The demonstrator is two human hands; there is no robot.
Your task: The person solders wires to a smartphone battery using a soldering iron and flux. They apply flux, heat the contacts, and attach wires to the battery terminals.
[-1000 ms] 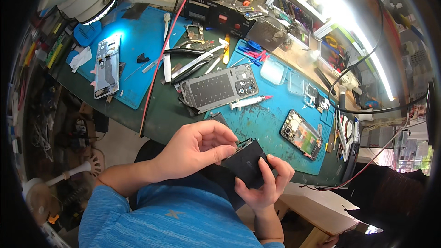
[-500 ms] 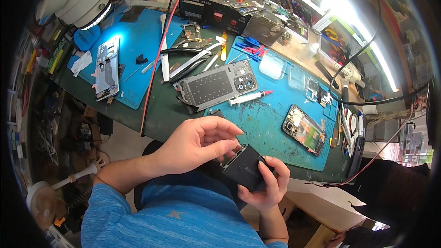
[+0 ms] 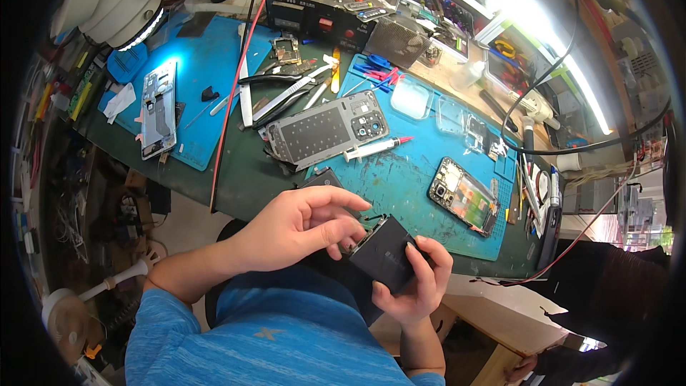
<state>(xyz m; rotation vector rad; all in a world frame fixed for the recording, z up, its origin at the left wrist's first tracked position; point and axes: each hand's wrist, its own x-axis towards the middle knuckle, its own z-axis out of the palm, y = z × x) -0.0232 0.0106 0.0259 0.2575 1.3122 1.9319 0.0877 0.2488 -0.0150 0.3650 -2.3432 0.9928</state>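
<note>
A flat black phone battery [image 3: 384, 254] is tilted in front of my body, above my lap, with a bare circuit strip and a small dark flex tab on its upper left edge. My right hand [image 3: 420, 279] is closed around its right side. My left hand [image 3: 307, 225] has its thumb and curled fingers at the circuit-strip edge, while the index finger lies raised above. What those fingertips pinch is hidden. A second dark block [image 3: 324, 177] lies on the bench just beyond my left hand, partly covered by it.
On the blue mats lie a grey phone back panel [image 3: 321, 131], a syringe [image 3: 373, 148], an opened phone [image 3: 463, 196] and a phone frame [image 3: 158, 111] under a lit microscope [image 3: 146, 28]. A red cable [image 3: 239, 93] crosses the bench. Another person's hand [image 3: 522, 369] shows at lower right.
The view has shifted slightly, so the bench things sit further left. The battery stays in my right hand, and my left fingertips have drawn slightly back along its strip edge.
</note>
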